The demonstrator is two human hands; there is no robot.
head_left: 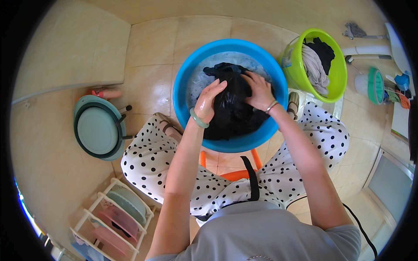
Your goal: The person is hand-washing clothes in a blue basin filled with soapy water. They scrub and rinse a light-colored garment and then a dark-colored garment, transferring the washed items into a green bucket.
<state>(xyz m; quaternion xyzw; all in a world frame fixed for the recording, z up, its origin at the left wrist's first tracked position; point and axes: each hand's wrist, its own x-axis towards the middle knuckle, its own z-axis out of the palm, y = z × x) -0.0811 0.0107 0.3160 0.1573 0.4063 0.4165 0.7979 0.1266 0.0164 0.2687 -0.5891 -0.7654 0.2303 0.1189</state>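
Note:
A wet black garment (230, 111) is bunched up in sudsy water inside a round blue basin (181, 124). My left hand (209, 102), with a pale green bangle on its wrist, lies against the left side of the cloth. Its fingers are stretched out and close together, not wrapped round the fabric. From the right, my right hand (260, 92) grips a fold of the same garment, thumb and fingers curved over it; the fingertips are partly hidden in the dark cloth. A thin bracelet circles this wrist. Both hands are over the middle of the basin.
A lime green bucket (339, 82) with grey and black clothes stands right of the basin. Folded basins (98, 130) lean at the left wall. A white rack (104, 195) holds more basins at lower left. Under me is an orange stool (235, 175); the floor is tiled.

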